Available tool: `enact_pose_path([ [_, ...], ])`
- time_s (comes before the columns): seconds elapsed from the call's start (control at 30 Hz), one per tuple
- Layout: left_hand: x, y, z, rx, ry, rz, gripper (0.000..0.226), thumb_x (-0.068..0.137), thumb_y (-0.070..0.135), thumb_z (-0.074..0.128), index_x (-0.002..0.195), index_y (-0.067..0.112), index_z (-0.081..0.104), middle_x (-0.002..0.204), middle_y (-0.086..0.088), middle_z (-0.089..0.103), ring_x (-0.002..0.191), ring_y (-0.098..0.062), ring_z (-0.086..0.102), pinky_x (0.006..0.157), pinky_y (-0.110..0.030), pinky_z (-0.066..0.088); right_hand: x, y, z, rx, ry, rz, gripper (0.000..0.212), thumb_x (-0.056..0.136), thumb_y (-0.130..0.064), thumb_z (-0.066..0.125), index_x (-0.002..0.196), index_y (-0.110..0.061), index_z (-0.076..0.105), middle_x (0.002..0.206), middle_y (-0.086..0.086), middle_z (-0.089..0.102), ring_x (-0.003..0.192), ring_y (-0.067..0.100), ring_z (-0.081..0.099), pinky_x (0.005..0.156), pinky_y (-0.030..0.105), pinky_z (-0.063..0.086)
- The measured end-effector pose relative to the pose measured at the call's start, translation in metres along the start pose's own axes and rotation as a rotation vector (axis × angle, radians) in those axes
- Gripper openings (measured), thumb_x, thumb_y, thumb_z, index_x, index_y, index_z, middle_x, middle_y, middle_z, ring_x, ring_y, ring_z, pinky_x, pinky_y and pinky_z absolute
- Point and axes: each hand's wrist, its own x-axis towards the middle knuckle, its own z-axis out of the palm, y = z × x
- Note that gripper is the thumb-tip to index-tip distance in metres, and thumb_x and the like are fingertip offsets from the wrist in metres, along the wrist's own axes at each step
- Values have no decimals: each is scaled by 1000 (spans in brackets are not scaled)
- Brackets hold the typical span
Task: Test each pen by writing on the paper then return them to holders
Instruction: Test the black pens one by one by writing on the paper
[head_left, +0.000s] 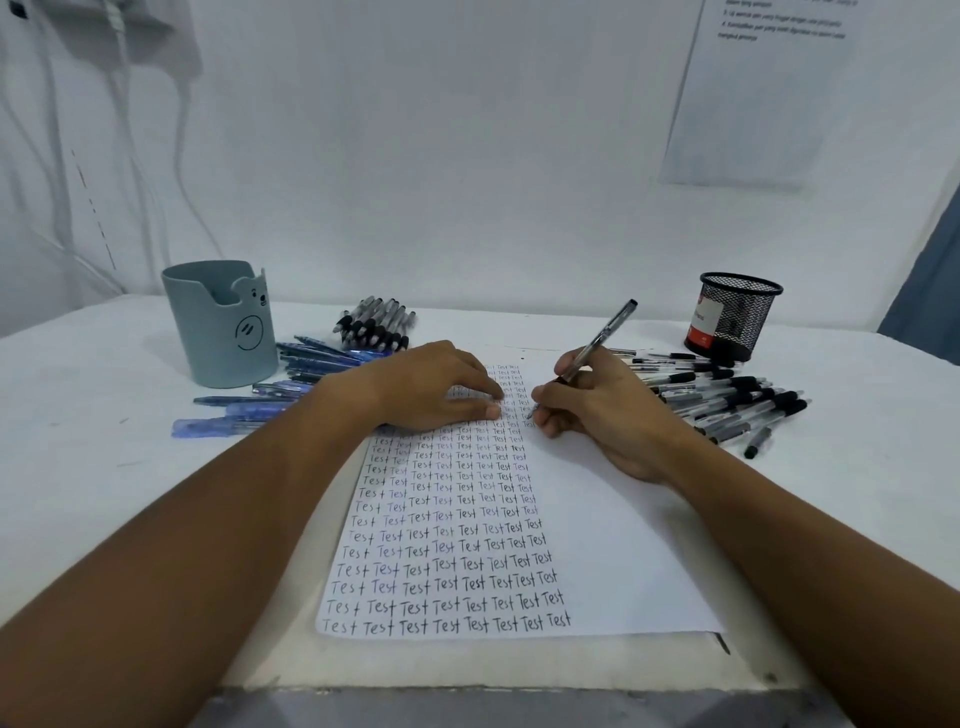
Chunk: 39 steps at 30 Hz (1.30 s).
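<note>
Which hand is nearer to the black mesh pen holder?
The right hand. It grips a pen on the paper, below and left of the black mesh pen holder. The left hand rests on the paper farther left, nearer the grey holder.

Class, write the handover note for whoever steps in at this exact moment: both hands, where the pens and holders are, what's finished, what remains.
Right hand grips a black pen, tip on the paper. Left hand presses the paper flat.
Blue pens lie by the grey bear holder; black pens by the mesh holder; another black bundle behind.
Done: eight columns of "Test".
Left: finish testing, return all pens.
</note>
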Motion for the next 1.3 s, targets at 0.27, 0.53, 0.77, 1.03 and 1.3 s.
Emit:
enact_pose_path([
  [0.27,-1,-1,1,-21,1,0,45,91,58,48,127,35,61,133,11,57,126,-9,43,108,-35,34,-4,4,-1,-39,-38,-62,29,85,15,62,92,-7,45,71,21,59,61,30,59,56,34,50],
  [0.53,-1,0,0,-35,2,7,44,91,56,49,127,34,61,133,11,58,125,-7,44,108,-34,34,-6,5,-1,-108,-24,-83,25,86,11,62,93,-7,45,70,19,63,67,36,58,63,40,50],
  [0.77,0,-3,2,-52,13,8,43,91,57,50,126,35,61,132,12,59,124,-7,46,107,-34,36,-5,7,0,-187,-9,-105,24,87,5,64,96,-8,45,66,10,65,66,35,60,70,45,52],
  [1.03,1,-7,4,-89,29,13,44,89,62,50,121,36,64,127,14,62,119,-4,52,106,-39,40,-5,3,-1,-91,-51,-67,27,87,11,62,96,-7,44,73,21,61,63,30,59,59,33,52],
  [1.3,-1,-3,3,-79,27,5,39,91,54,52,124,35,63,129,14,60,117,-1,47,107,-30,35,-4,4,-2,-84,-27,-66,27,87,11,60,94,-9,43,68,17,60,64,32,55,56,35,48],
])
